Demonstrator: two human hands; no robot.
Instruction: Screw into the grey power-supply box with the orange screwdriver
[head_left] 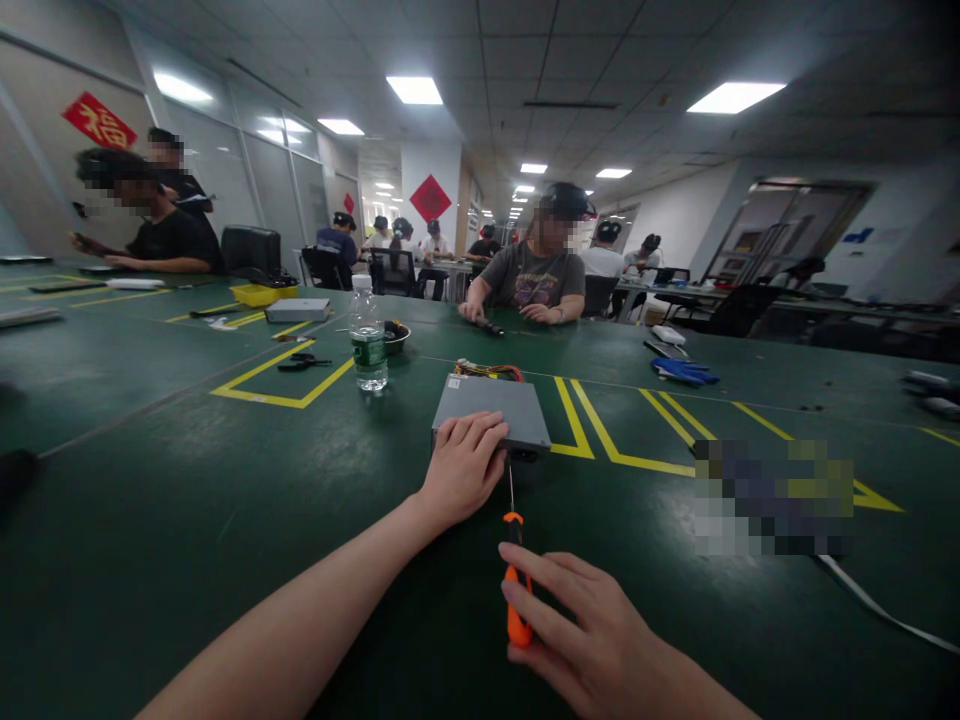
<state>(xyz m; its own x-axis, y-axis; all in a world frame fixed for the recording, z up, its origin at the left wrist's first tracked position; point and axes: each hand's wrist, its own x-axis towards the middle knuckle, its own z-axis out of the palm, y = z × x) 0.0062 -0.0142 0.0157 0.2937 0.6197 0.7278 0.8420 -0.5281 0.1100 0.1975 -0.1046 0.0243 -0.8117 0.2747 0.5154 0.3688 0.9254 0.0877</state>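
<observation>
Your left hand (463, 462) presses flat, open, on the grey box (491, 412) at frame centre, bracing it; your right hand (592, 640) has its grip closed around the screwdriver (516, 575), tip at the box's near face.

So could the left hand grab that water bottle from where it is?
Probably yes. The left hand rests on the grey box, and only bare green table lies between it and the water bottle; it would have to let go first.

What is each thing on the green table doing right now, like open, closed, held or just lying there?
Left hand: resting on the near edge of the gray metal box.
Right hand: closed around the screwdriver's handle.
Orange screwdriver: held, tip at the box's near side.
Gray metal box: closed, lying flat, wires out the back.
Water bottle: upright, cap on.
Blue gloves: lying unused.
</observation>
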